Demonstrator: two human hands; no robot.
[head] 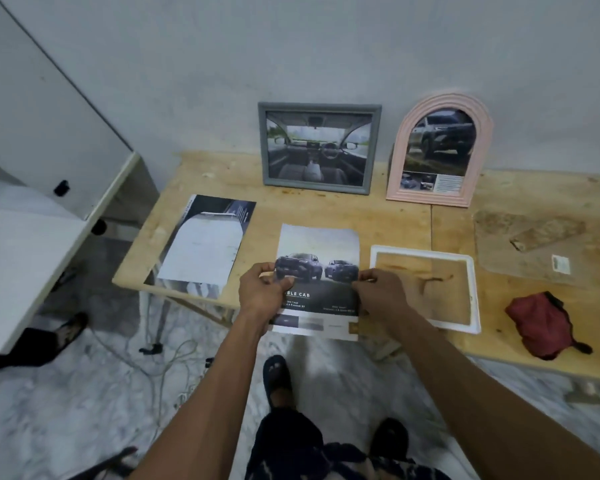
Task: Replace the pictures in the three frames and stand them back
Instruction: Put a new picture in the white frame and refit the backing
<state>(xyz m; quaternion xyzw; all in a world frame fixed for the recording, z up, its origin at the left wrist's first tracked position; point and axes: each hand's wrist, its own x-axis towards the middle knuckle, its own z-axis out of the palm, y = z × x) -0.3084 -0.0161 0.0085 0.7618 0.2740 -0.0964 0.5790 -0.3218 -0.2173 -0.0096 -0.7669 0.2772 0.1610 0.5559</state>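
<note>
Hands, left [262, 294] and right [381, 294], each pinch a side of the car picture [317, 278] at centre frame, above the worktop [343, 216] edge. Grey frame [319, 148] and pink frame [439, 150] already stand filled; next, I judge, the sheet must fit the empty white frame [425, 289] lying just right.

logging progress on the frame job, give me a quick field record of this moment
standing frames: grey rectangular frame and pink arched frame, both hold car pictures, at the wall
flat frame: white rectangular frame, empty, on the wooden table
left hand: pinches the printed car page
right hand: pinches the same page
spare sheets: table's left end
</note>
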